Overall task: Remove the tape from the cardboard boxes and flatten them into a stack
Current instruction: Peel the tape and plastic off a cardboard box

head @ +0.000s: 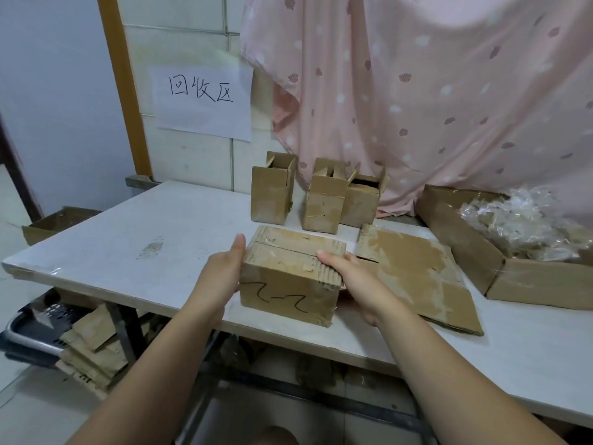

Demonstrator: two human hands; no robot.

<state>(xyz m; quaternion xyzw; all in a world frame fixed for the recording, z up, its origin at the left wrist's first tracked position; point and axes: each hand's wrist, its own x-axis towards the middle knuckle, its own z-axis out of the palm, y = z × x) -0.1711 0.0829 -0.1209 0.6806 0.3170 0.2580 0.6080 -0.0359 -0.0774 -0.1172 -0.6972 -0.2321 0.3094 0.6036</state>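
On table [144, 226]: I'm working at the near edge.
Sheet [417, 271]: flattened, just right of the box; I reckon it starts the stack.
Box [285, 284]: closed, between my hands, long axis left–right.
Left hand [221, 277]: pressed on the left end, thumb straight up. Fingers hidden, can't tell their curl.
Right hand [356, 284]: grips the right end, thumb on top, fingers under the flap edge.
Seam [288, 248]: runs left–right across the top, just beyond the right thumb. Right hand is nearer, so I'd open from there.

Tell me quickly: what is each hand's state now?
Left hand: on box, left side; fingers hidden, cannot tell.
Right hand: grips the box's right end, thumb on top.
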